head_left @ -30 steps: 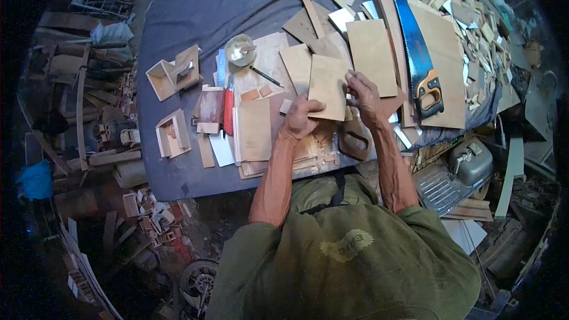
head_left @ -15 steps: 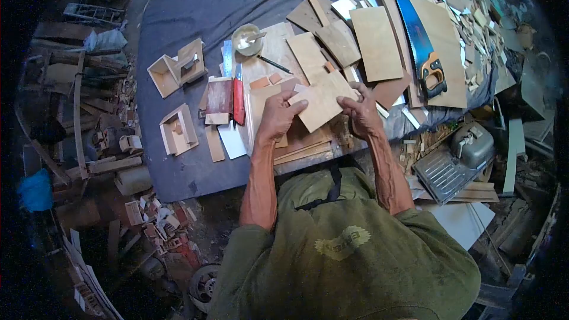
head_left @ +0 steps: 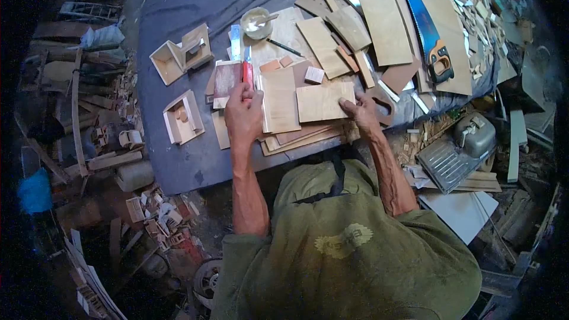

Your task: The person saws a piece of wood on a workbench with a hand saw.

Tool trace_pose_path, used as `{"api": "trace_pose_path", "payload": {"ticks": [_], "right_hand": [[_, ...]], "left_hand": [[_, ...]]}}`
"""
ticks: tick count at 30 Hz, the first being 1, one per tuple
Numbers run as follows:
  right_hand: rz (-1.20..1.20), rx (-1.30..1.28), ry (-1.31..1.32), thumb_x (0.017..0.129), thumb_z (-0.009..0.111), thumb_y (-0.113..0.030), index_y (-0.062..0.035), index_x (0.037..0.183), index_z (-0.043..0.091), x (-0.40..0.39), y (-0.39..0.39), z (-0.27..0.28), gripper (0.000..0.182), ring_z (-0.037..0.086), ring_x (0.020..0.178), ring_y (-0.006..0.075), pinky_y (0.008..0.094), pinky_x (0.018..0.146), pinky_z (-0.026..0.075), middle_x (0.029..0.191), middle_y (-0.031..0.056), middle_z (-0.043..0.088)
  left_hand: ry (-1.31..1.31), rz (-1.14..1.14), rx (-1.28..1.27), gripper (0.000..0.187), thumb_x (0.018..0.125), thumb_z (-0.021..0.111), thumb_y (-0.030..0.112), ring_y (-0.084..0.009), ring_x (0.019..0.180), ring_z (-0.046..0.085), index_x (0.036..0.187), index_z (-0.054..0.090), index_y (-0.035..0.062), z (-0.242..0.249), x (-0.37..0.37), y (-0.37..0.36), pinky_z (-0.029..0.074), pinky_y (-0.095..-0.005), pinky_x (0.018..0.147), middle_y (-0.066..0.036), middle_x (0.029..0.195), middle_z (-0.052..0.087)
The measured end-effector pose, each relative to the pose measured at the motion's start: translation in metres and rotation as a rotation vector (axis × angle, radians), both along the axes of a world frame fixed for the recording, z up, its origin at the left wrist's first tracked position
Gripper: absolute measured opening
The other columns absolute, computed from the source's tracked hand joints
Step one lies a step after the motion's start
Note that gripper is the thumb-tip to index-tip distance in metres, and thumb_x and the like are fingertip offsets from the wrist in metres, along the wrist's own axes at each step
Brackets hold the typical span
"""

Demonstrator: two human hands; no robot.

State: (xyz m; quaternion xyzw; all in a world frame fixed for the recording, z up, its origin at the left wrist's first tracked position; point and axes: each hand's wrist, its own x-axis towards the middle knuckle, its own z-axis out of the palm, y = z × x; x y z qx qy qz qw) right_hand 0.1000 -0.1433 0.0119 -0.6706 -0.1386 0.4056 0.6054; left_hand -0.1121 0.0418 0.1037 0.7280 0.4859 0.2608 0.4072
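Note:
My left hand (head_left: pixel 244 115) is closed around the lower end of a red-handled knife (head_left: pixel 248 74); its blade points away from me, beside a metal ruler (head_left: pixel 235 41). Between thumb and fingers, my right hand (head_left: pixel 363 114) grips the right edge of a thin rectangular wooden board (head_left: pixel 323 102). Left of that board lies another light wooden panel (head_left: pixel 281 99). A small pale wood block (head_left: pixel 314 74) sits just beyond the held board. Under the knife's left side is a dark reddish block (head_left: pixel 226 80).
Two small wooden boxes (head_left: pixel 184 120) stand on the dark table cover (head_left: pixel 201 172) at left. A bowl (head_left: pixel 257 24) with a stick, a pencil (head_left: pixel 283 46), boards and a handsaw (head_left: pixel 440 62) lie farther back. Wood scraps (head_left: pixel 468 29) heap at the far right.
My left hand has let go of the board and moved left to the knife. The board, still in my right hand, has come down level over the panels. The view has shifted slightly.

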Motion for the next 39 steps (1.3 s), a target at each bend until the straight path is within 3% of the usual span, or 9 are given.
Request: {"api": "trace_pose_path", "payload": {"ticks": [10, 14, 17, 20, 23, 26, 32, 38, 39], "right_hand": [[0.095, -0.029, 0.018, 0.087, 0.074, -0.017, 0.0044, 0.120, 0.062, -0.023, 0.012, 0.006, 0.040, 0.066, 0.092, 0.0158, 0.0287, 0.081, 0.051, 0.105, 0.0127, 0.070], [0.138, -0.087, -0.033, 0.087, 0.073, -0.017, 0.0055, 0.124, 0.057, -0.035, 0.017, 0.017, 0.046, 0.066, 0.096, 0.0176, 0.0290, 0.083, 0.051, 0.107, 0.0154, 0.071], [0.037, -0.017, -0.463, 0.086, 0.073, -0.023, 0.0045, 0.129, 0.050, -0.046, 0.021, 0.009, 0.055, 0.071, 0.089, 0.0311, 0.0380, 0.080, 0.054, 0.103, 0.0234, 0.072], [0.229, -0.430, -0.729, 0.086, 0.071, -0.035, 0.0027, 0.136, 0.045, -0.053, 0.023, 0.054, 0.068, 0.066, 0.100, 0.0414, 0.0447, 0.088, 0.051, 0.110, 0.0268, 0.068], [0.224, -0.449, -0.998, 0.083, 0.071, -0.042, -0.0012, 0.138, 0.044, -0.051, 0.019, 0.026, 0.073, 0.060, 0.104, 0.0449, 0.0495, 0.089, 0.049, 0.111, 0.0261, 0.062], [0.237, -0.429, -1.110, 0.078, 0.075, -0.036, -0.0012, 0.132, 0.046, -0.053, 0.020, 0.031, 0.070, 0.055, 0.101, 0.0408, 0.0520, 0.080, 0.050, 0.106, 0.0228, 0.052], [0.385, -0.513, -1.011, 0.077, 0.075, -0.046, -0.0038, 0.137, 0.046, -0.058, 0.031, 0.054, 0.078, 0.052, 0.111, 0.0387, 0.0488, 0.092, 0.047, 0.119, 0.0226, 0.049], [0.537, -0.351, -1.351, 0.070, 0.079, -0.058, -0.0109, 0.142, 0.045, -0.061, 0.036, 0.049, 0.093, 0.034, 0.138, 0.0385, 0.0640, 0.106, 0.033, 0.145, 0.0177, 0.040], [0.587, -0.284, -1.309, 0.071, 0.077, -0.059, -0.0138, 0.142, 0.045, -0.059, 0.041, 0.042, 0.090, 0.031, 0.140, 0.0385, 0.0803, 0.105, 0.019, 0.146, 0.0096, 0.041]], "left_hand": [[0.012, -0.065, -0.362, 0.040, 0.093, 0.064, 0.024, -0.0198, 0.088, 0.066, 0.123, 0.063, -0.0025, -0.031, -0.030, -0.011, 0.051, -0.0329, 0.080, -0.015, 0.098, 0.071], [0.162, -0.146, -0.214, 0.042, 0.089, 0.065, 0.029, -0.0320, 0.091, 0.070, 0.118, 0.065, -0.0019, -0.028, -0.026, -0.018, 0.053, -0.0407, 0.083, -0.022, 0.099, 0.072], [0.363, -0.229, -0.103, 0.039, 0.088, 0.063, 0.029, -0.0444, 0.098, 0.067, 0.116, 0.067, 0.0008, -0.043, -0.028, -0.013, 0.052, -0.0472, 0.086, -0.028, 0.102, 0.070], [0.407, -0.131, 0.000, 0.034, 0.090, 0.058, 0.026, -0.0467, 0.095, 0.066, 0.108, 0.067, -0.0016, -0.049, -0.025, -0.016, 0.051, -0.0498, 0.083, -0.030, 0.097, 0.068], [0.294, -0.087, 0.006, 0.033, 0.090, 0.055, 0.025, -0.0498, 0.092, 0.065, 0.101, 0.066, -0.0042, -0.047, -0.030, -0.015, 0.050, -0.0549, 0.083, -0.032, 0.092, 0.068], [0.286, -0.078, 0.024, 0.033, 0.091, 0.054, 0.024, -0.0499, 0.093, 0.065, 0.101, 0.064, -0.0055, -0.044, -0.034, -0.017, 0.050, -0.0543, 0.083, -0.033, 0.094, 0.067], [0.091, 0.045, -0.024, 0.031, 0.092, 0.053, 0.023, -0.0452, 0.085, 0.064, 0.099, 0.061, -0.0063, -0.051, -0.037, -0.021, 0.049, -0.0497, 0.078, -0.029, 0.089, 0.066], [-0.001, 0.075, -0.140, 0.029, 0.095, 0.051, 0.020, -0.0373, 0.084, 0.064, 0.102, 0.060, -0.0067, -0.047, -0.038, -0.025, 0.048, -0.0465, 0.079, -0.024, 0.090, 0.066], [-0.009, 0.079, -0.146, 0.030, 0.095, 0.051, 0.020, -0.0365, 0.084, 0.064, 0.103, 0.060, -0.0068, -0.049, -0.039, -0.025, 0.048, -0.0463, 0.079, -0.024, 0.090, 0.066]]}}
